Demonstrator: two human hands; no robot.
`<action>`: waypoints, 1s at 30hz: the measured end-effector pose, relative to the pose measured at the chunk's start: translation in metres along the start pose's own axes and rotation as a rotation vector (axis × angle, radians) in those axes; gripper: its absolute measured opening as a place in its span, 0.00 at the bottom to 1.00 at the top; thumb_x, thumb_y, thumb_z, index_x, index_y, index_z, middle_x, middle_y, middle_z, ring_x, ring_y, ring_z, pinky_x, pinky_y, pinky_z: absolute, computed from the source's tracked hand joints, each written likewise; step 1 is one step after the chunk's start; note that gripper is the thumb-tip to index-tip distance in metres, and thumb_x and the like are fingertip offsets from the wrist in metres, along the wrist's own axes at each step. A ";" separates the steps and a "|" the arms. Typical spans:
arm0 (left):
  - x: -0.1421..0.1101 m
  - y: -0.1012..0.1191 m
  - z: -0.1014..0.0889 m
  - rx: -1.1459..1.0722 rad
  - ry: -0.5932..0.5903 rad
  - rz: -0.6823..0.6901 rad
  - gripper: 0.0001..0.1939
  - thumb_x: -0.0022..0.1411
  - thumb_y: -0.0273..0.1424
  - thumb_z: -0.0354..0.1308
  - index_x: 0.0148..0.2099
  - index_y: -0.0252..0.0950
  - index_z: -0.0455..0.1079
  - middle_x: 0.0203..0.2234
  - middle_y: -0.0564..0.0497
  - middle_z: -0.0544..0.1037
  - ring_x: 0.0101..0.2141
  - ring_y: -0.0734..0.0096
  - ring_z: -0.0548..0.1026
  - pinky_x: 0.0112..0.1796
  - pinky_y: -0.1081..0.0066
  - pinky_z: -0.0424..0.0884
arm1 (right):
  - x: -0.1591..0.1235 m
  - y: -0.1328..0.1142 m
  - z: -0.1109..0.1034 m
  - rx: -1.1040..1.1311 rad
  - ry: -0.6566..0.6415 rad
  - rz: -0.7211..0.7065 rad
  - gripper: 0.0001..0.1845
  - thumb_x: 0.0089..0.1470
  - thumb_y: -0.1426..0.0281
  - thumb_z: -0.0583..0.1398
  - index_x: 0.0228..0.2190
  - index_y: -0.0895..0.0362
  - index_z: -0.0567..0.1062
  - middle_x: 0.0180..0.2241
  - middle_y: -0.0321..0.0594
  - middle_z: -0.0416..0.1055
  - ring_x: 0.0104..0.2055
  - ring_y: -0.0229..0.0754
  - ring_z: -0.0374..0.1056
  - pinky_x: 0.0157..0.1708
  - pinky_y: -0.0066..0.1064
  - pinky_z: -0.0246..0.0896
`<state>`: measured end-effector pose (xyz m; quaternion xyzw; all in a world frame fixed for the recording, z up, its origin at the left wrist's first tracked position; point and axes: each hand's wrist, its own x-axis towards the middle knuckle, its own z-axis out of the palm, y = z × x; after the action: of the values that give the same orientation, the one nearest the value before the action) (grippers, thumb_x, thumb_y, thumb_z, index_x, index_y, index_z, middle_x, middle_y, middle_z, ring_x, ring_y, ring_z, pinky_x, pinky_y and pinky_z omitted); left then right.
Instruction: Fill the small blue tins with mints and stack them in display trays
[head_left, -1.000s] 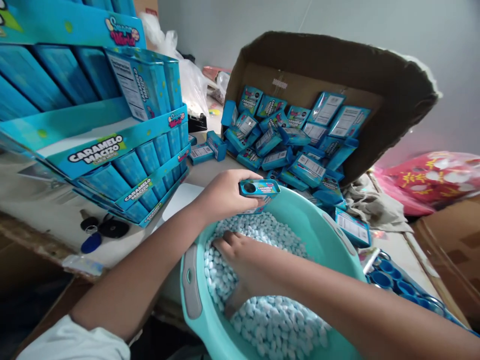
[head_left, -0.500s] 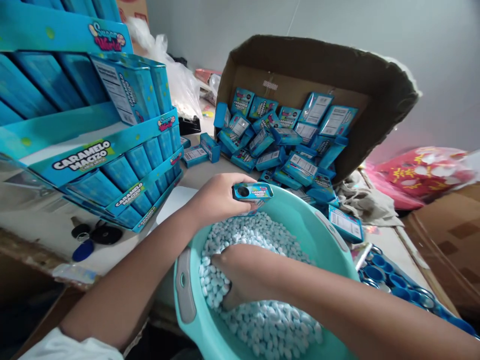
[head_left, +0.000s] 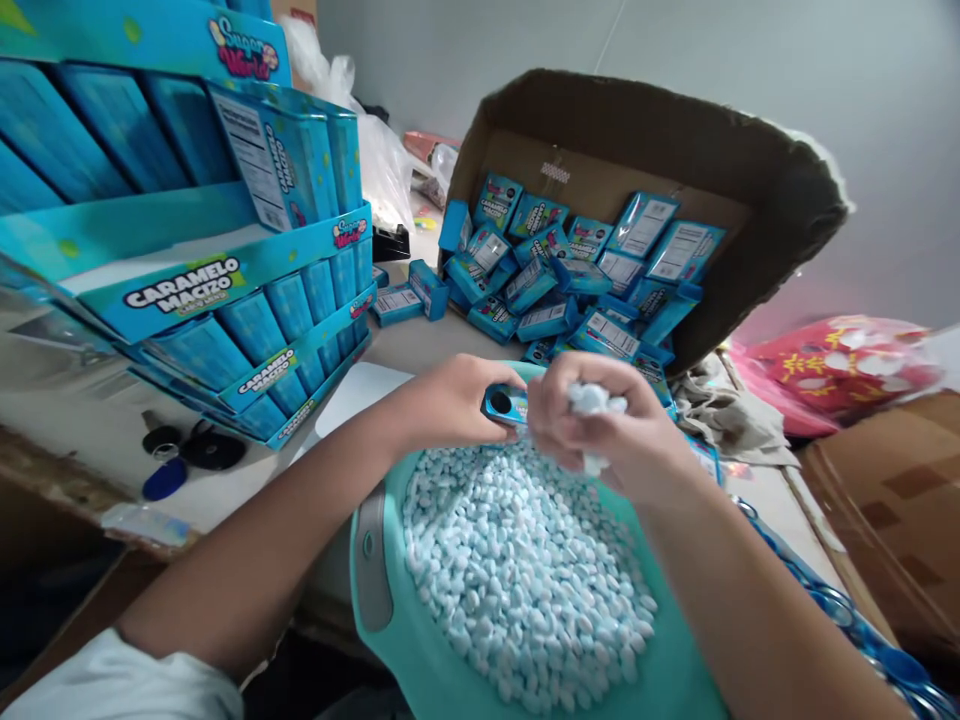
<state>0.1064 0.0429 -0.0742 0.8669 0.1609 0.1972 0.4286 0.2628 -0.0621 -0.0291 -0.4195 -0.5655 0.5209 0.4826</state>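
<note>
A small blue candy box (head_left: pixel 507 403) with a round dark hole in its top is gripped by my left hand (head_left: pixel 457 403) over the far rim of a turquoise tub (head_left: pixel 405 640). Pale blue candies (head_left: pixel 525 560) fill much of the tub. My right hand (head_left: pixel 607 415) is closed around a handful of these candies, some showing between the fingers. It hovers above the tub, just right of the box, and hides the box's right end.
Display trays of upright blue boxes (head_left: pixel 285 290) are stacked at left. Behind the tub, a tipped cardboard carton (head_left: pixel 555 150) holds many loose blue boxes. Blue round lids (head_left: pixel 832 605) lie at right, beside a brown carton (head_left: pixel 892 500). Keys (head_left: pixel 161 435) rest at the left table edge.
My right hand has risen out of the candies with a handful and moved up beside the box. My left hand still holds the box, slightly lower and further right in view.
</note>
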 end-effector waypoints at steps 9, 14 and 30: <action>-0.001 -0.005 0.005 0.075 -0.164 -0.014 0.22 0.48 0.37 0.71 0.46 0.40 0.75 0.39 0.49 0.80 0.40 0.53 0.77 0.36 0.65 0.70 | 0.019 0.033 0.024 0.051 0.448 -0.198 0.07 0.53 0.68 0.61 0.30 0.51 0.65 0.22 0.27 0.63 0.23 0.34 0.62 0.25 0.27 0.61; -0.002 -0.009 0.007 0.111 -0.205 -0.004 0.22 0.51 0.35 0.69 0.48 0.38 0.73 0.40 0.47 0.79 0.41 0.55 0.77 0.37 0.64 0.70 | 0.020 0.042 0.028 0.065 0.472 -0.147 0.06 0.54 0.67 0.61 0.30 0.52 0.68 0.24 0.29 0.66 0.27 0.36 0.66 0.29 0.28 0.64; -0.001 -0.003 0.003 0.031 -0.151 -0.046 0.19 0.49 0.37 0.69 0.44 0.38 0.73 0.38 0.51 0.80 0.40 0.57 0.78 0.37 0.65 0.71 | 0.015 0.036 0.024 0.014 0.325 -0.313 0.10 0.62 0.64 0.61 0.28 0.53 0.75 0.28 0.35 0.72 0.34 0.40 0.70 0.37 0.32 0.66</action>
<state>0.1065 0.0420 -0.0785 0.8819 0.1510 0.1191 0.4304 0.2354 -0.0480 -0.0633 -0.4016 -0.5348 0.3692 0.6453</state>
